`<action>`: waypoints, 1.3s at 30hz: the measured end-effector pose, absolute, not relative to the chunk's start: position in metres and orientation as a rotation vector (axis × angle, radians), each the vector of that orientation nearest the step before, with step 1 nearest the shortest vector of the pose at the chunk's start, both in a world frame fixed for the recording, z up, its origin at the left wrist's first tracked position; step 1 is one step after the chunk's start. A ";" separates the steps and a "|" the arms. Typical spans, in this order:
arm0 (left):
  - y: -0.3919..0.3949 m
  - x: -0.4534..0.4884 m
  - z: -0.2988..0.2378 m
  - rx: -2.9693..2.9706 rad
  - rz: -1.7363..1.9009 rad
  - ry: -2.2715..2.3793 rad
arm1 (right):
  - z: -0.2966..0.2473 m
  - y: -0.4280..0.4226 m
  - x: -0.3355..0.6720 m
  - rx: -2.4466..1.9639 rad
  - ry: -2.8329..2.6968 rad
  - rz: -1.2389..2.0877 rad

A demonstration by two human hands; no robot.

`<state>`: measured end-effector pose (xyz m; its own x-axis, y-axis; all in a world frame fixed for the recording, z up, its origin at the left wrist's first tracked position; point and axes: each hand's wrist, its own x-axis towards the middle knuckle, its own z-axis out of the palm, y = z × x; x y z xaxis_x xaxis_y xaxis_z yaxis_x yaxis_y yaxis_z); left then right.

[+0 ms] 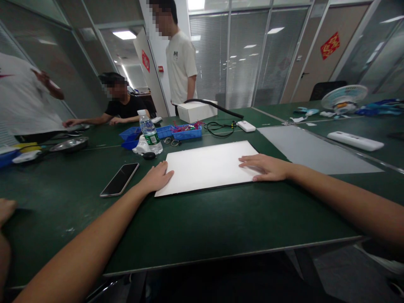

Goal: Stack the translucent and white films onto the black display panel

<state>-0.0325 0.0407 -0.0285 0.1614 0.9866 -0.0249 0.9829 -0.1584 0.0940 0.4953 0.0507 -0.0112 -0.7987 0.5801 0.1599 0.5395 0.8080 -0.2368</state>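
A flat white rectangular board or sheet (208,166) lies on the green table (221,223) in front of me. My left hand (157,176) rests at its left edge, thumb on the white surface and fingers along the side. On its right part lies my right hand (263,167), fingers stretched out and spread over the surface. Both hands are open and grip nothing. Left of the board, beside my left forearm, is a smartphone (120,180) with a dark screen.
Behind the board stand a water bottle (150,134), blue trays (187,133), a white box (197,111) and a black cable (221,128). To the right lie a grey sheet (311,149) and a white power strip-like bar (355,141). Several people are around the table; one hand (6,210) shows at far left.
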 end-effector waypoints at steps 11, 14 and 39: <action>0.042 -0.032 -0.028 2.328 0.056 1.980 | -0.011 0.053 0.497 -0.816 -2.797 0.246; 0.042 -0.033 -0.029 2.323 0.052 1.985 | -0.011 0.052 0.497 -0.815 -2.806 0.240; 0.049 -0.039 -0.038 2.321 0.056 1.988 | -0.010 0.051 0.499 -0.787 -2.785 0.240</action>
<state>-0.0390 0.0487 -0.0384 0.1551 0.9875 -0.0277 0.9844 -0.1522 0.0883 0.4989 0.0509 -0.0096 -0.8271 0.5318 0.1819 0.4928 0.8418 -0.2202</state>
